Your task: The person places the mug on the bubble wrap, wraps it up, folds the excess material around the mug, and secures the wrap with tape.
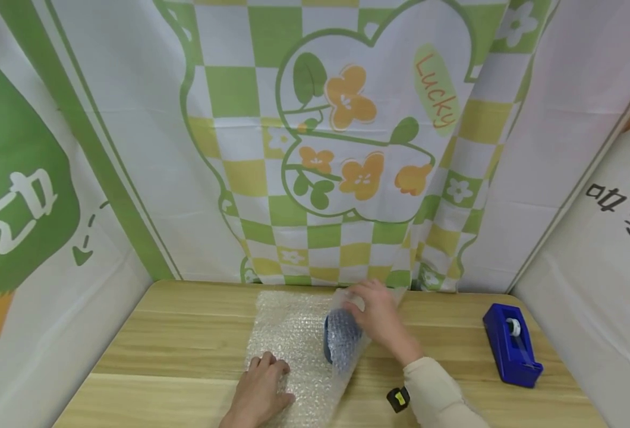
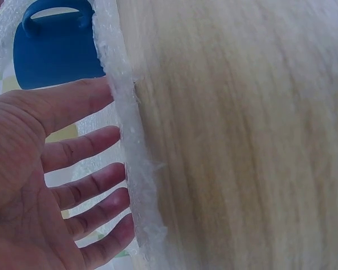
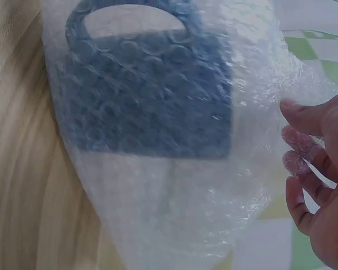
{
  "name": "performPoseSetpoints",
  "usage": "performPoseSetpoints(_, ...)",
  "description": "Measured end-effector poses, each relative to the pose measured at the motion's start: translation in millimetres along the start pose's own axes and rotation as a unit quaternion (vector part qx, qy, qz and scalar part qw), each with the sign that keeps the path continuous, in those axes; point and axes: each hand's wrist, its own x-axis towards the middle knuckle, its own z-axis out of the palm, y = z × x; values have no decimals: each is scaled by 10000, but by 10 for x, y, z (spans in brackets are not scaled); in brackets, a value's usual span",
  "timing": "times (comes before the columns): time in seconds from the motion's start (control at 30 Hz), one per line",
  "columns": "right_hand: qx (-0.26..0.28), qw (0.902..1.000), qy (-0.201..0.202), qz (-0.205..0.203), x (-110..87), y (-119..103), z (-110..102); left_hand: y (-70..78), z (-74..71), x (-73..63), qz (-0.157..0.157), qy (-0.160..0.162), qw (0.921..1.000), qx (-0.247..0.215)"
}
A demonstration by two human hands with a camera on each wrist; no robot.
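A blue mug (image 1: 340,343) lies on its side at lower centre of the head view, half swaddled in a sheet of bubble wrap (image 1: 293,333) spread over a pale wooden bench (image 1: 186,333). The right hand (image 1: 381,318) sits just right of and above the mug, fingers curled over the lifted edge of the wrap and pinching it against the mug's upper side, so that the mug lies directly left of that hand and touching it through the film. The left hand (image 1: 261,389), lower left of the mug and a little apart from it, rests flat with fingers straight on the free end of the sheet, pinning it to the bench. The right hand is the nearer of the two. The mug's long axis appears to run roughly from the near edge of the bench toward the patterned backdrop, its open mouth facing lower left in the head view, though the wrap blurs its outline. In the right wrist view the mug (image 3: 149,84) shows handle-up behind the bubbles, upper centre of the frame. A blue tape dispenser (image 1: 510,345) stands well apart at right. The mug's far end and base are veiled by the film, the left wrist view is smeared with blur, and the right thumb is hidden
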Motion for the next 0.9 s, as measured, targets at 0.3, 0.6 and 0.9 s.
performPoseSetpoints(0.3,136,9984,-522,187,33,4,244,-25,3,0,51,-53,9999,-144)
performPoseSetpoints(0.6,141,9995,-187,230,-47,0,291,-29,5,3,9,-101,9997,-200)
performPoseSetpoints(0.9,-120,9951,-778,-607,-71,1,265,-33,10,4,-37,-139,9996,-246)
